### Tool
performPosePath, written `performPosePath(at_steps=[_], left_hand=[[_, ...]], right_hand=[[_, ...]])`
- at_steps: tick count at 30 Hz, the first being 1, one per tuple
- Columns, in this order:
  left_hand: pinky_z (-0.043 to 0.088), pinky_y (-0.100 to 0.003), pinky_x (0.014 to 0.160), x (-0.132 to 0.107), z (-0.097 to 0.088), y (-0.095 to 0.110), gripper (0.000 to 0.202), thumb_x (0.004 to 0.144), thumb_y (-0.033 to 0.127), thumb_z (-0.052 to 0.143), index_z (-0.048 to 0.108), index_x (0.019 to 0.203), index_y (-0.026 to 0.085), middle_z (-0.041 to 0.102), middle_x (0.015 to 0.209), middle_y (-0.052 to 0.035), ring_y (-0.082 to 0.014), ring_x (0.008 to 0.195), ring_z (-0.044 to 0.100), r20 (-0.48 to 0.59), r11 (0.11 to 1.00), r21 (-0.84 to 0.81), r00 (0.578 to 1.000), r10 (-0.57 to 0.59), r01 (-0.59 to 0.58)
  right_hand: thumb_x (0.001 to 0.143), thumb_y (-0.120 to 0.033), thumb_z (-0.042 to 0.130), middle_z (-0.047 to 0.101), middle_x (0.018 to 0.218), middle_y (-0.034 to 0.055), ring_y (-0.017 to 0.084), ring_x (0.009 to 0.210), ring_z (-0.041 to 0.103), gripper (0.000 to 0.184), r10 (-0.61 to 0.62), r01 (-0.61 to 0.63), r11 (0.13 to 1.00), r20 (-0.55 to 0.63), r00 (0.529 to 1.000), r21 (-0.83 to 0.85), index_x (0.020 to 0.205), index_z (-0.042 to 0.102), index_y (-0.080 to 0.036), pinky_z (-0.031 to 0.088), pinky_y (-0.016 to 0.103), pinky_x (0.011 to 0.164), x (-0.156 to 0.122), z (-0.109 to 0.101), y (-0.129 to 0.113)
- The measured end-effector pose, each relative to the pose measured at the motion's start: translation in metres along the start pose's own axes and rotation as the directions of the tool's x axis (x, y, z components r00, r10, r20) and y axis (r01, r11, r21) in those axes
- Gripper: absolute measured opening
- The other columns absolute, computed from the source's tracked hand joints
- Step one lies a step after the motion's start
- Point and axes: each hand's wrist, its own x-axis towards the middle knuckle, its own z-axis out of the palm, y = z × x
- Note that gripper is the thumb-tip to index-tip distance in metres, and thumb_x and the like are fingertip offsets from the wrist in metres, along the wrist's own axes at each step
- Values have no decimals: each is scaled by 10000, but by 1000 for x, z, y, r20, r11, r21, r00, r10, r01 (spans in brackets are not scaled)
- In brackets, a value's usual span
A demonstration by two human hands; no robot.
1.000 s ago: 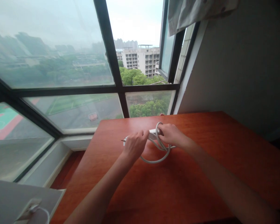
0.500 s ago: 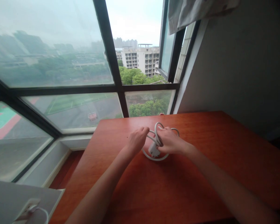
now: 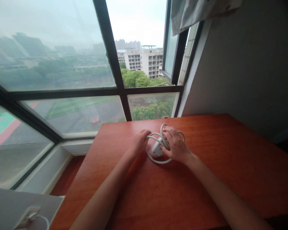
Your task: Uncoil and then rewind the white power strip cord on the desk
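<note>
A white power cord (image 3: pixel 156 158) lies coiled in loops on the red-brown wooden table (image 3: pixel 206 179), with its white plug (image 3: pixel 156 148) inside the coil. My left hand (image 3: pixel 139 142) is closed on the left side of the loops. My right hand (image 3: pixel 174 143) rests over the right side of the coil, its fingers curled round the bundled strands. Both hands meet near the far middle of the table, close to the window.
A big window with dark frames (image 3: pixel 115 80) runs along the table's far and left sides. A grey wall (image 3: pixel 249 70) bounds the right. Cloth (image 3: pixel 201 11) hangs at the top right. At the bottom left a white socket with a cable (image 3: pixel 28 217) sits on a grey surface.
The cord went from stretched between my hands to gathered into a tighter coil. The plug swung down into the loops. My right hand settled flatter over the bundle.
</note>
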Motion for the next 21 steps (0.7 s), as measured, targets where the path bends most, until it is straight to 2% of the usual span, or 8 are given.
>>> performPosePath(at_steps=[3, 5, 9, 12, 15, 16, 18, 21], left_hand=[[458, -317, 889, -13, -4, 2, 331, 890, 128, 465, 532, 1211, 166, 592, 1167, -118, -203, 1036, 568, -87, 987, 152, 996, -32, 45], [422, -383, 948, -23, -9, 5, 328, 903, 155, 462, 528, 1223, 177, 555, 1222, -142, -257, 1130, 518, -104, 937, 339, 994, -47, 79], [462, -343, 768, -30, -13, 10, 246, 965, 271, 375, 577, 1054, 162, 594, 1007, -137, -248, 908, 596, 16, 869, 468, 981, -191, 162], [457, -308, 727, -22, -7, 8, 248, 970, 299, 373, 582, 1027, 180, 606, 989, -112, -209, 816, 616, 46, 927, 310, 971, -236, 211], [466, -308, 785, -12, 5, 4, 215, 934, 301, 441, 607, 1015, 192, 646, 988, -86, -201, 852, 626, 42, 966, -127, 974, -221, 224], [473, -311, 802, -10, 9, 3, 224, 921, 316, 459, 614, 1017, 187, 660, 983, -80, -203, 868, 629, 66, 918, -327, 974, -214, 224], [489, -322, 823, -8, 17, 2, 268, 890, 362, 506, 618, 1036, 167, 683, 986, -79, -211, 887, 640, 171, 684, -679, 964, -205, 266], [506, -345, 822, -11, 21, 2, 405, 850, 459, 565, 604, 1101, 144, 698, 1010, -109, -232, 884, 663, 377, 267, -869, 907, -187, 417]], right_hand=[[798, -464, 596, 344, 1475, 195, 392, 1385, 243, 703, 118, -121, 988, -37, 992, -95, 1388, 396, -140, 212, 599, 1100, -9, 7, 0], [801, -547, 582, 289, 1507, 214, 406, 1392, 229, 786, 218, -223, 968, -53, 974, -113, 1427, 351, -131, 233, 605, 1088, -14, 13, 1], [811, -557, 576, 343, 1485, 211, 379, 1372, 298, 782, 266, -268, 963, -76, 961, -24, 1427, 360, -127, 318, 546, 1081, -17, 23, 5], [833, -473, 582, 455, 1416, 174, 335, 1340, 375, 657, 205, -187, 973, -144, 968, 133, 1384, 421, -153, 346, 508, 1089, -16, 30, 7], [846, -418, 592, 538, 1344, 145, 292, 1259, 490, 572, 214, -140, 933, -199, 956, 331, 1351, 451, -191, 399, 462, 1063, -17, 34, 10], [847, -407, 597, 553, 1330, 138, 281, 1224, 527, 570, 236, -142, 907, -199, 951, 397, 1356, 442, -202, 421, 447, 1044, -18, 34, 11], [840, -388, 613, 568, 1320, 126, 266, 1176, 571, 599, 264, -144, 849, -172, 949, 507, 1378, 409, -223, 451, 426, 1014, -19, 35, 11], [816, -375, 643, 555, 1345, 117, 267, 1206, 554, 657, 243, -129, 799, -119, 963, 587, 1402, 379, -241, 437, 426, 1028, -17, 37, 8]])
